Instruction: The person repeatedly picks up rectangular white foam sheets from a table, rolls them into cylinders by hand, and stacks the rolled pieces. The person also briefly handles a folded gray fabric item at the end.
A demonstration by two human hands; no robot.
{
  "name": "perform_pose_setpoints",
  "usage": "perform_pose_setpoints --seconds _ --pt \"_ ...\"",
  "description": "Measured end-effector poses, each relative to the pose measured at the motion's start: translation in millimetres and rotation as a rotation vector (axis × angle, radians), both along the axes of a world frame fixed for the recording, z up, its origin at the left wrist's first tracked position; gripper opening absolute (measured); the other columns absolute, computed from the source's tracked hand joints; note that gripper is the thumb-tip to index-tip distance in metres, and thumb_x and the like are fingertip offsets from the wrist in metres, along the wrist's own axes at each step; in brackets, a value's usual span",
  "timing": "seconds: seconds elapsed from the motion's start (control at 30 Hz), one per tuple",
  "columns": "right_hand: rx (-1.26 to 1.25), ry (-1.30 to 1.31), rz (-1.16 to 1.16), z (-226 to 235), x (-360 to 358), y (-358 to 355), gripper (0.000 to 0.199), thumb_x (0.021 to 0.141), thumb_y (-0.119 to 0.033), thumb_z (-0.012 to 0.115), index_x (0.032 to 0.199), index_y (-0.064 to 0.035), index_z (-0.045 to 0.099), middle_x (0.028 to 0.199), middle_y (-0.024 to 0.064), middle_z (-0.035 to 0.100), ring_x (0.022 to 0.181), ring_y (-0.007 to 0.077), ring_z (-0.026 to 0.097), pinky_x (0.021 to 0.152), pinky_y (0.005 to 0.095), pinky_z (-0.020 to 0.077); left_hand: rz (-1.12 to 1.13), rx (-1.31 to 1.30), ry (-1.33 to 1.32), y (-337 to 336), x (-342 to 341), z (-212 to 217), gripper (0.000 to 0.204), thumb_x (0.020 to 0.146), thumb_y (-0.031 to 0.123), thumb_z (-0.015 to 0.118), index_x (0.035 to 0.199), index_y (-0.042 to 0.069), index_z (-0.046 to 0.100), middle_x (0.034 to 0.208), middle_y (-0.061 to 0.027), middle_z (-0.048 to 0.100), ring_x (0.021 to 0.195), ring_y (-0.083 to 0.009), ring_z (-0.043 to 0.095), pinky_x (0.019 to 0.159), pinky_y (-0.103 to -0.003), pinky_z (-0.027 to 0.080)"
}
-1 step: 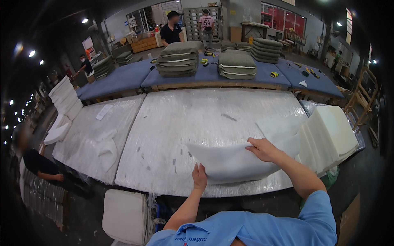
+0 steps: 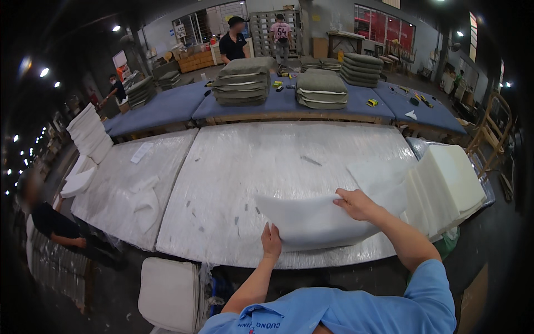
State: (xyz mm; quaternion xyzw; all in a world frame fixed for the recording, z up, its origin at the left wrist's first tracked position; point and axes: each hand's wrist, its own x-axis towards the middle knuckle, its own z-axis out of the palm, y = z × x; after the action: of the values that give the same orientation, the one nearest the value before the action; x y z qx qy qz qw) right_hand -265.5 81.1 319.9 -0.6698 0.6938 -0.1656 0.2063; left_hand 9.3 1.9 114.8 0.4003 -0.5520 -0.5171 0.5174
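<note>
A white, soft sheet of foam or wadding is held up on edge, bowed, over the near part of the plastic-wrapped table. My left hand grips its near left edge, fingers closed. Farther right, my right hand pinches its upper edge. At the sheet's right end, a thin white piece lies flat on the table. Beside that stands a leaning stack of cream foam pads, to the right of my right hand. The sheet's lower right part is partly covered by my right forearm.
Blue padded tables run along the far side, bearing grey-green cushion stacks and yellow-black tools. More white pads stand at far left. Below the table edge is another pad stack. A person stands at left; others are beyond.
</note>
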Motion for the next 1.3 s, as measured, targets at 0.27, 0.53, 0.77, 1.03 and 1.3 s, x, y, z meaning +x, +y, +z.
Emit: perform_pose_setpoints --seconds 0.27,0.53,0.77,1.03,1.3 --pt "-0.036 0.02 -0.029 -14.5 3.3 -6.9 0.027 0.105 -0.031 0.056 0.105 -0.0045 0.052 0.079 0.0298 0.063 0.082 0.0524 0.062 0.074 0.0544 0.0481 0.279 -0.288 -0.122 -18.0 50.0 38.2 0.046 0.105 0.033 0.059 0.134 -0.003 0.056 0.127 -0.0198 0.062 0.122 -0.0334 0.058 0.105 -0.04 0.045" --pt "-0.1 0.003 -0.006 -29.9 1.7 1.3 0.028 0.104 -0.034 0.056 0.107 -0.0064 0.054 0.082 0.0295 0.065 0.084 0.0521 0.063 0.075 0.0568 0.0486 -0.29 -0.957 -0.823 35.4 -15.6 221.8 0.089 0.083 0.062 0.075 0.142 0.0 0.05 0.135 -0.0223 0.059 0.135 -0.0441 0.047 0.113 -0.054 0.036" --pt "-0.096 0.029 -0.038 -38.8 6.0 20.7 0.026 0.103 -0.035 0.056 0.107 -0.0085 0.056 0.082 0.0282 0.067 0.083 0.0508 0.065 0.074 0.0575 0.0502 -0.855 -0.411 -1.33 -11.2 -62.3 189.6 0.074 0.079 0.057 0.079 0.127 0.002 0.064 0.118 -0.0222 0.068 0.116 -0.0351 0.063 0.096 -0.047 0.048" --pt "-0.149 0.025 -0.064 -53.2 7.8 22.1 0.027 0.103 -0.036 0.057 0.104 -0.0097 0.056 0.077 0.0258 0.066 0.079 0.0496 0.065 0.072 0.0577 0.0501 -0.518 -0.726 -0.689 -6.4 -50.4 192.3 0.037 0.085 0.016 0.079 0.118 0.004 0.069 0.107 -0.0163 0.07 0.1 -0.0309 0.068 0.091 -0.039 0.052" --pt "-0.174 0.08 -0.046 -55.0 2.2 21.9 0.028 0.102 -0.035 0.058 0.103 -0.0078 0.055 0.074 0.0252 0.065 0.075 0.0506 0.065 0.07 0.0595 0.05 -0.058 -1.359 -0.378 102.1 101.0 397.3 0.032 0.104 0.029 0.047 0.089 0.003 0.057 0.084 -0.0041 0.052 0.086 -0.0239 0.061 0.091 -0.044 0.048"
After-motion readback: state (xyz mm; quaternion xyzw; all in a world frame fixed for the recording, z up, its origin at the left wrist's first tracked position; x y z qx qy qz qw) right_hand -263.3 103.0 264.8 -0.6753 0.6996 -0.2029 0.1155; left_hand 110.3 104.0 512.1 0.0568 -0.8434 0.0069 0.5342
